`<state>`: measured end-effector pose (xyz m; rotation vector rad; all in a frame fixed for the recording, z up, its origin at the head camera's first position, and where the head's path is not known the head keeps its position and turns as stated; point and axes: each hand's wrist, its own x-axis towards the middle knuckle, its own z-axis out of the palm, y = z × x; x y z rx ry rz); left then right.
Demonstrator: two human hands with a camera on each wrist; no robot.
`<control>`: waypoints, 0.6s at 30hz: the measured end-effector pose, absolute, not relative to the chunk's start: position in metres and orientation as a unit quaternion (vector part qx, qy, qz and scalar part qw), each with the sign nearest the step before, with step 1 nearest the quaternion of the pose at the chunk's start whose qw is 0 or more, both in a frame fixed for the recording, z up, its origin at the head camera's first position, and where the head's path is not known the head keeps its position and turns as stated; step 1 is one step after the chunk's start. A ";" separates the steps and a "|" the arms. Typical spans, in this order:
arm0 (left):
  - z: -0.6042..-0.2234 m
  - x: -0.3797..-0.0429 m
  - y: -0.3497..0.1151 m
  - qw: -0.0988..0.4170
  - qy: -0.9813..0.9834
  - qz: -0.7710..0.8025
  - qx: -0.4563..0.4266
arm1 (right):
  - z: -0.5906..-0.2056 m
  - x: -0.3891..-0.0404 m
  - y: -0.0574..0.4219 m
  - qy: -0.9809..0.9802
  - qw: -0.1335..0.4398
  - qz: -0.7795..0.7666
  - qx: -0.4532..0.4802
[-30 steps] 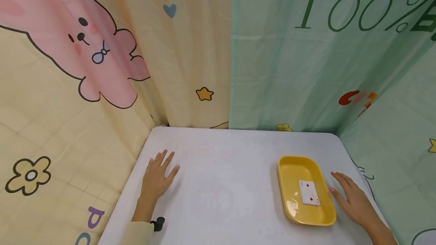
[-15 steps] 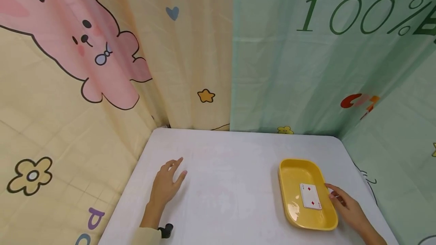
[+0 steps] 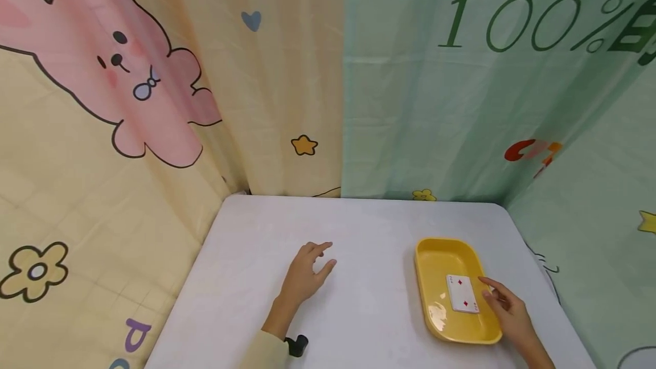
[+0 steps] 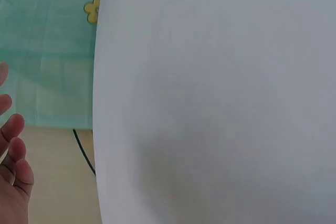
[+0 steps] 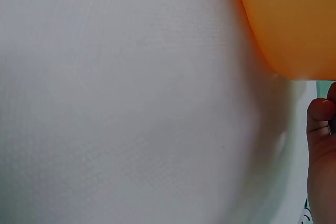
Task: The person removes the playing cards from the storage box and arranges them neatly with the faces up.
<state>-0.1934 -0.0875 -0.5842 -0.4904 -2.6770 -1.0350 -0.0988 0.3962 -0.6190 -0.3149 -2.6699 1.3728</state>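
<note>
A yellow tray (image 3: 451, 258) stands on the right part of the white table. Inside it lies a playing card (image 3: 462, 294) with two red diamonds, face up. My right hand (image 3: 512, 312) reaches in from the right; its index finger and thumb are apart and overlap the tray's right rim, near the card. In the right wrist view the thumb (image 5: 319, 111) shows just below the orange-looking tray wall (image 5: 294, 24). Over the middle of the table hangs my left hand (image 3: 302, 278), fingers loosely bent and pointing right, holding nothing. Its fingertips (image 4: 16, 148) show at the left wrist view's edge.
Yellow and green printed curtains (image 3: 400, 130) close off the table's back and both sides. The white tabletop (image 3: 369, 278) stretches between my left hand and the tray. A black band (image 3: 297, 346) sits at my left wrist, beside a pale sleeve (image 3: 263, 352).
My left hand has moved right from the table's left side to its middle. My right hand has come left from beside the tray to its right rim. Tray and card stay put.
</note>
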 end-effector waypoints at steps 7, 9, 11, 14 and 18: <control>-0.571 -0.203 -0.013 0.080 -0.906 -0.347 -0.228 | -0.621 -0.100 0.397 -0.870 0.066 0.476 -0.112; -0.570 -0.203 0.008 0.072 -0.907 -0.337 -0.243 | -0.622 -0.101 0.397 -0.866 0.073 0.481 -0.110; -0.570 -0.204 0.026 0.065 -0.908 -0.325 -0.255 | -0.623 -0.101 0.397 -0.863 0.079 0.487 -0.110; -0.570 -0.205 0.050 0.051 -0.909 -0.314 -0.269 | -0.625 -0.101 0.396 -0.862 0.080 0.488 -0.114; -0.569 -0.205 0.078 0.027 -0.909 -0.306 -0.283 | -0.626 -0.100 0.397 -0.863 0.080 0.485 -0.119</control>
